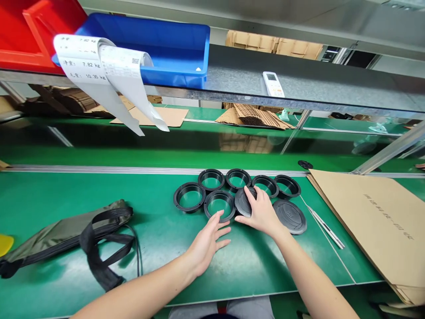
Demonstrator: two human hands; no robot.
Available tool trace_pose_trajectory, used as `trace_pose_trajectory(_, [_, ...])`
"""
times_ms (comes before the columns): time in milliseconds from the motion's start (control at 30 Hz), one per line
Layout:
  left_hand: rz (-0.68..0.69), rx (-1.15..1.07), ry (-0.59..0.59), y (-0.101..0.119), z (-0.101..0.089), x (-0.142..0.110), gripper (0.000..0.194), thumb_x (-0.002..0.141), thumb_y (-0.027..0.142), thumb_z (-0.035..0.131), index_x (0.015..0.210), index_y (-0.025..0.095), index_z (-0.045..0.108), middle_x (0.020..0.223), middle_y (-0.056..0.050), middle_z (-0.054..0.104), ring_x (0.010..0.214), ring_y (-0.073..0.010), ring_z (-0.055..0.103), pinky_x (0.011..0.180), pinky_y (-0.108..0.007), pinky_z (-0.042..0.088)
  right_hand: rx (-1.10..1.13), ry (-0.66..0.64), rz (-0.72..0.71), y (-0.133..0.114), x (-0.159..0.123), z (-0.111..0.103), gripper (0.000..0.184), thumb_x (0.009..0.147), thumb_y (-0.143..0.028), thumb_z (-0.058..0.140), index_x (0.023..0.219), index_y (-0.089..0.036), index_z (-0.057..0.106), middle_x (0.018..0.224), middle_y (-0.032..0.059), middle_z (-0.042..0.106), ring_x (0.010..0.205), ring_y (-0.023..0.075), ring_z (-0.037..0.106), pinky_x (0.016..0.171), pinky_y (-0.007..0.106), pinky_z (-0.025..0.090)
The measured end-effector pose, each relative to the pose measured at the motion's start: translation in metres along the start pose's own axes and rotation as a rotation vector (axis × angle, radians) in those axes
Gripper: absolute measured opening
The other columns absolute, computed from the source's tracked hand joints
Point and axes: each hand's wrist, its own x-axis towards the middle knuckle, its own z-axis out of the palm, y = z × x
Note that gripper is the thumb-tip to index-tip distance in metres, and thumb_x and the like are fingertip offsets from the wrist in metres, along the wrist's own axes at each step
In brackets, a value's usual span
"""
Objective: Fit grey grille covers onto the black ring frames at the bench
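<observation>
Left hand (205,249) sideways and spread, right hand (262,212) palm down and arched, probably in a grip

The right hand (262,212) is covering part of a black cap (241,204) toward the back edge of the table (152,190). The view's border is cutting off a yellow object (5,244) at the table's left end, cardboard sheets (372,221) at its right end and a red bin (63,26). Paper strips (122,75) are bearing some print too small to read.

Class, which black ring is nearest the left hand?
The ring at the left hand, partly overlapped by its thumb; the other rings lie farther away.
</observation>
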Motion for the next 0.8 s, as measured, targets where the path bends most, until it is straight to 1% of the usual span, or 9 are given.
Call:
trace_pose_trajectory(133, [0.032,0.014,0.048,0.005,-0.007,0.0,0.059,0.094,0.053,0.054,0.144,0.024,0.04,0.137,-0.017,0.052,0.132,-0.0284,0.047,0.106,-0.045,0.041,-0.017,-0.01,-0.024,-0.017,-0.034,0.007,0.108,0.075,-0.076,0.068,0.155,-0.013,0.032,0.151,0.0296,0.03,0.136,0.0476,0.032,0.106,0.064,0.037])
trace_pose_trajectory(233, [0.064,0.089,0.094,0.009,-0.009,-0.002,0.058,0.093,0.055,0.056,0.142,0.029,0.04,0.125,-0.012,0.057,0.12,-0.0267,0.055,0.101,-0.043,0.044,-0.026,-0.051,-0.041,-0.029,-0.057,-0.008,0.097,0.085,-0.073,0.059,0.156,-0.016,0.029,0.157,0.0269,0.024,0.141,0.0465,0.028,0.11,0.067,0.03])
trace_pose_trajectory(367, [0.158,0.209,0.189,0.006,-0.008,-0.006,0.057,0.088,0.058,0.061,0.136,0.036,0.039,0.096,-0.001,0.055,0.09,-0.0195,0.059,0.084,-0.035,0.048,0.048,-0.018,-0.069,-0.038,-0.052,-0.041,0.078,0.099,-0.058,0.044,0.16,-0.017,0.016,0.163,0.018,0.014,0.149,0.0398,0.016,0.116,0.065,0.024])
trace_pose_trajectory(467, [0.223,0.249,0.211,-0.003,-0.009,-0.007,0.048,0.089,0.057,0.059,0.125,0.03,0.045,0.087,0.001,0.053,0.084,-0.0173,0.056,0.076,-0.029,0.046,0.092,0.075,0.001,-0.047,-0.043,-0.043,0.074,0.102,-0.048,0.04,0.16,-0.013,0.01,0.163,0.0154,0.015,0.15,0.036,0.014,0.12,0.061,0.021])
trace_pose_trajectory(600, [0.313,0.437,0.215,-0.015,-0.013,-0.004,0.038,0.088,0.054,0.06,0.112,0.025,0.054,0.085,-0.001,0.055,0.082,-0.0181,0.056,0.076,-0.029,0.047,0.118,-0.147,-0.085,-0.057,-0.043,-0.025,0.071,0.102,-0.047,0.043,0.157,-0.006,0.023,0.16,0.0182,0.021,0.15,0.0318,0.019,0.122,0.055,0.024])
trace_pose_trajectory(633, [0.358,0.525,0.198,-0.018,-0.014,-0.003,0.038,0.088,0.053,0.061,0.111,0.025,0.056,0.087,-0.002,0.056,0.083,-0.019,0.057,0.078,-0.03,0.048,0.147,-0.186,-0.114,-0.053,-0.04,-0.025,0.07,0.102,-0.047,0.042,0.157,-0.007,0.023,0.161,0.0167,0.021,0.15,0.0293,0.019,0.123,0.052,0.024])
trace_pose_trajectory(700, [0.481,0.753,0.115,-0.022,-0.013,0.0,0.039,0.088,0.051,0.061,0.119,0.027,0.06,0.104,-0.007,0.06,0.093,-0.0224,0.06,0.086,-0.034,0.05,0.217,-0.137,-0.121,-0.033,-0.025,-0.035,0.066,0.103,-0.044,0.041,0.158,-0.012,0.024,0.161,0.0121,0.023,0.15,0.025,0.021,0.124,0.048,0.022])
trace_pose_trajectory(767, [0.614,1.03,0.009,-0.025,-0.011,0.005,0.042,0.092,0.047,0.057,0.131,0.034,0.059,0.136,-0.011,0.054,0.114,-0.0287,0.058,0.097,-0.041,0.05,0.274,0.008,0.019,0.012,0.004,-0.054,0.055,0.102,-0.038,0.044,0.153,-0.018,0.038,0.157,0.0076,0.035,0.146,0.0223,0.03,0.124,0.043,0.023])
trace_pose_trajectory(800, [0.664,1.175,-0.049,-0.028,-0.011,0.008,0.044,0.093,0.045,0.054,0.137,0.038,0.056,0.149,-0.008,0.045,0.123,-0.0321,0.053,0.1,-0.044,0.05,0.289,0.081,0.148,0.042,0.021,-0.063,0.046,0.101,-0.035,0.047,0.144,-0.019,0.05,0.152,0.007,0.044,0.142,0.0219,0.037,0.122,0.04,0.026])
